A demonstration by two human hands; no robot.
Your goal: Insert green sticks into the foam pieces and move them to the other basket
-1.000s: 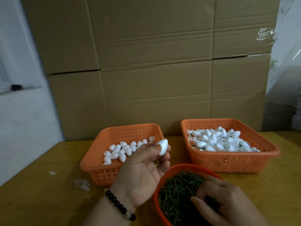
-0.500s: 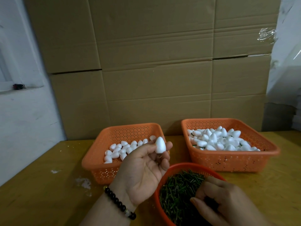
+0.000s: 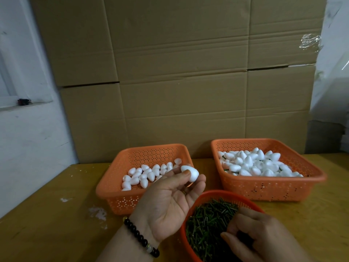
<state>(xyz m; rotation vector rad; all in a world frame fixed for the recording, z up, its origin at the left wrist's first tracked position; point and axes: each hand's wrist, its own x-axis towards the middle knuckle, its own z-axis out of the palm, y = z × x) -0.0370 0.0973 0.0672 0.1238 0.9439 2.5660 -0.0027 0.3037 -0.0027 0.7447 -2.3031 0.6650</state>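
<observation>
Foam piece held; stick pick-up pending.
We held the foam piece [image 3: 190,173] pinched in our left hand [image 3: 170,201], long axis slanting down-right, above the stick basket [image 3: 190,210]; our right hand [image 3: 258,237], nearer the green sticks [image 3: 205,222], curled among them; any stick caught stayed hidden.

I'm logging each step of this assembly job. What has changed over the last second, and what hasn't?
The foam piece pinched in the left hand has been turned: it stood point up half a second ago and now lies tilted on the fingertips. Nothing was picked up or let go. The right hand stays curled in the round basket of green sticks; both orange baskets are unmoved.
</observation>
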